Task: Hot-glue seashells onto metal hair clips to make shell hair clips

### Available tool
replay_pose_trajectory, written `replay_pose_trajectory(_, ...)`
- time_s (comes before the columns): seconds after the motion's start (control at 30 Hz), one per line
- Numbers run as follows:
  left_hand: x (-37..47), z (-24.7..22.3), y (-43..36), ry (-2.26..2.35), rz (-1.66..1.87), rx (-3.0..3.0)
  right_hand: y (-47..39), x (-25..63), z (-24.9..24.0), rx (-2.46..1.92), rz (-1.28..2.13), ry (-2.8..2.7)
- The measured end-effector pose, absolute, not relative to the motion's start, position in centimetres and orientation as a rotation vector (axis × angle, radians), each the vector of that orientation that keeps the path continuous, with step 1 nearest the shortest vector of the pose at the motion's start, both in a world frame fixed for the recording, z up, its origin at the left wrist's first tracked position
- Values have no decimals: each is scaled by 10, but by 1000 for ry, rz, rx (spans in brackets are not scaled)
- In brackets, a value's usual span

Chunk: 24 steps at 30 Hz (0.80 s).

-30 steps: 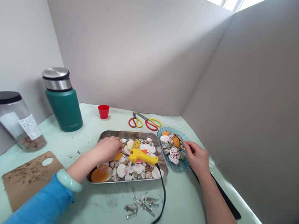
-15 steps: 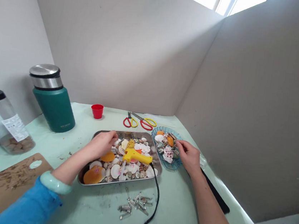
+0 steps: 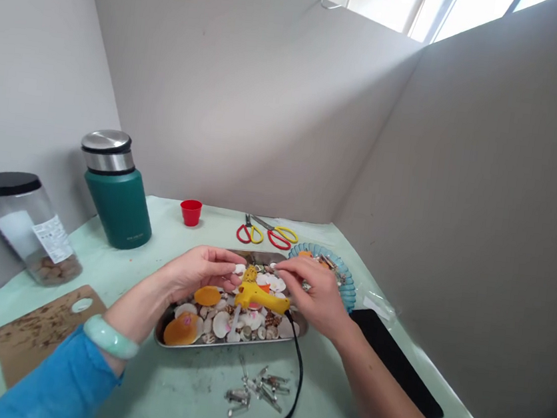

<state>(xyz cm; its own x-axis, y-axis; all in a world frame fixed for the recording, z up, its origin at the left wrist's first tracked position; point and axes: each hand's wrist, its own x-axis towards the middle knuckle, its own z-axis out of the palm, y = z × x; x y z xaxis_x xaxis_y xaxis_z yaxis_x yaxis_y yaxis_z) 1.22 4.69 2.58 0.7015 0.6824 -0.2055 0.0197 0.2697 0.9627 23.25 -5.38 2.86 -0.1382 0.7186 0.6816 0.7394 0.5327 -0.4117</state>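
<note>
My left hand (image 3: 199, 272) pinches a small white shell (image 3: 239, 269) over the back of a metal tray (image 3: 177, 344). My right hand (image 3: 316, 294) hangs above the tray's right side, its thumb and fingers pinched; what they hold, if anything, is too small to make out. Many seashells (image 3: 221, 324) fill the tray, white, orange and brown. Across them lies a yellow hot glue gun (image 3: 261, 297), its nozzle toward the front. Behind my right hand, partly hidden, stands a blue glass dish (image 3: 348, 287) with more shells and some metal clips.
Several metal clips (image 3: 258, 391) lie before the tray, beside the black cord (image 3: 297, 379). Two pairs of scissors (image 3: 280, 237) and a red cup (image 3: 190, 213) stand behind. Leftward are a green flask (image 3: 118, 207), a jar (image 3: 25, 227) and a brown board (image 3: 46, 330). A black flat object (image 3: 399, 364) lies right.
My right hand has left the blue dish and moved left over the tray. My left hand has turned and risen slightly, and a white shell now shows in its fingers.
</note>
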Motion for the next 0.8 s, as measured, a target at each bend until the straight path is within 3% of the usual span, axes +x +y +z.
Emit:
replay_pose_trajectory(0.27,15,33,39,667,601,1270,-29,192,29,-1242,79,-1970)
replay_pose_trajectory(0.8,21,32,39,749,611,1428,-22,191,20,-1382,779,-1577)
